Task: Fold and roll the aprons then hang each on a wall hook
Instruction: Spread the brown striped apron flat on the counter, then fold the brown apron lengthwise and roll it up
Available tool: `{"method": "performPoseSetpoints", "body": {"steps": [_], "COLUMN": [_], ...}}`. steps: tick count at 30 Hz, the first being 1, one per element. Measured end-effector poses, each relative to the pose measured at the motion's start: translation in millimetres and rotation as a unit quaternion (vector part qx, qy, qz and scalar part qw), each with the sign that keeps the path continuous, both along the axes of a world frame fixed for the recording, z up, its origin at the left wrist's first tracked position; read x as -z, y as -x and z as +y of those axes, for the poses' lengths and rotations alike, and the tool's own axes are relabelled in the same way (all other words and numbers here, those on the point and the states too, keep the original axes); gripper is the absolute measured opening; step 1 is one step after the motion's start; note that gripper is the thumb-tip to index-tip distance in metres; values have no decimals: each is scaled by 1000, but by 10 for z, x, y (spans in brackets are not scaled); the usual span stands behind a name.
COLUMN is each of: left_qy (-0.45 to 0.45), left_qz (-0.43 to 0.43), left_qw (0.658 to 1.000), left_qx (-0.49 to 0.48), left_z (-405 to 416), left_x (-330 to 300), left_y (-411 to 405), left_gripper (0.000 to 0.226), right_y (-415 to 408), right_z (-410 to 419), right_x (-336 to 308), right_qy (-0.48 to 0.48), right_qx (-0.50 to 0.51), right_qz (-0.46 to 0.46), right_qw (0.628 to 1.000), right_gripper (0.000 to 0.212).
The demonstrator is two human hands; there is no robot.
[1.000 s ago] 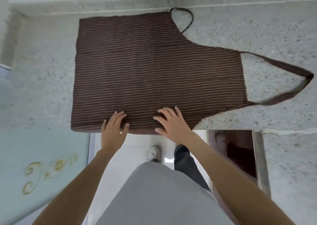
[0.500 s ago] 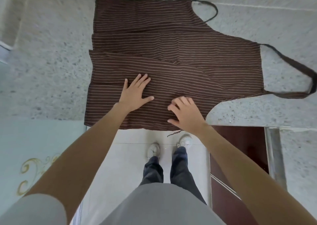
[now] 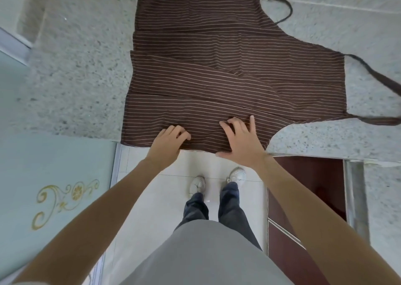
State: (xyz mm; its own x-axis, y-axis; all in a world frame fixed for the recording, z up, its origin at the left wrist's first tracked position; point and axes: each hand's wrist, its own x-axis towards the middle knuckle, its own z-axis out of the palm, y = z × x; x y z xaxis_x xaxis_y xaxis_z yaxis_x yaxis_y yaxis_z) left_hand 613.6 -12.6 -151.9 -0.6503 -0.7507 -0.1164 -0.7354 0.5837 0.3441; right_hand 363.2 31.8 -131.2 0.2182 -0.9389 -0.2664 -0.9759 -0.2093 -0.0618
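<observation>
1. A brown pin-striped fabric apron point(image 3: 227, 67) lies spread on the speckled grey stone countertop point(image 3: 76, 67), partly folded, reaching its near edge.
2. The left hand point(image 3: 168, 142), fingers curled, grips the apron's near hem.
3. The right hand point(image 3: 240, 140), fingers partly bent and spread, presses the hem.

A brown apron point(image 3: 227, 63) with thin pale stripes lies spread on a speckled stone counter point(image 3: 82, 72), its near edge at the counter's lip and several slanting folds crossing the cloth. The left hand point(image 3: 168, 141) curls its fingers into the fabric at that near edge, while the right hand point(image 3: 240, 139), just beside it, presses on the cloth with fingers partly bent. A dark neck strap point(image 3: 377, 78) loops off to the right, and white shoes point(image 3: 197, 185) stand on pale floor tiles point(image 3: 162, 198) below.
</observation>
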Motion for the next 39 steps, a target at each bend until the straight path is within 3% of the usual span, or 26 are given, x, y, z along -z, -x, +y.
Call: {"method": "performPoseSetpoints", "body": {"steps": [2,4,8,11,17,21,26,31,39], "left_qy": [3,20,53,79,-6,-73,-23,-1,83], "left_qz": [44,88,136,109,51,4,0,2,8], "left_qw": [999,996,988,989,997,995,998,989,979], "left_qx": [-4,-12,-59,-58,-58,-61,-55,-146,-186], "left_z": [-26,-5,71,164,359,541,851,1148,846], "left_x": [-43,-142,-423,-574,-621,-636,-601,-696,-1111], "left_y": [-51,-77,-75,-135,-428,-561,-726,-745,-593], "left_gripper": [20,13,25,29,20,14,19,22,26], "right_y": [-201,-386,-561,-452,141,381,441,439,590], "right_z": [57,131,183,270,785,1107,1400,1595,1303], "right_x": [16,21,-41,-193,-403,-432,-476,-597,-1036], "right_qy": [-38,-26,203,274,263,165,91,75,120], "right_qx": [15,44,-2,43,133,129,74,96,198], "right_qz": [77,89,-35,-80,-107,-125,-156,-196,-289], "right_qw": [996,995,979,957,950,970,981,973,929], "right_gripper": [102,100,34,29,36,38,13,16,22]}}
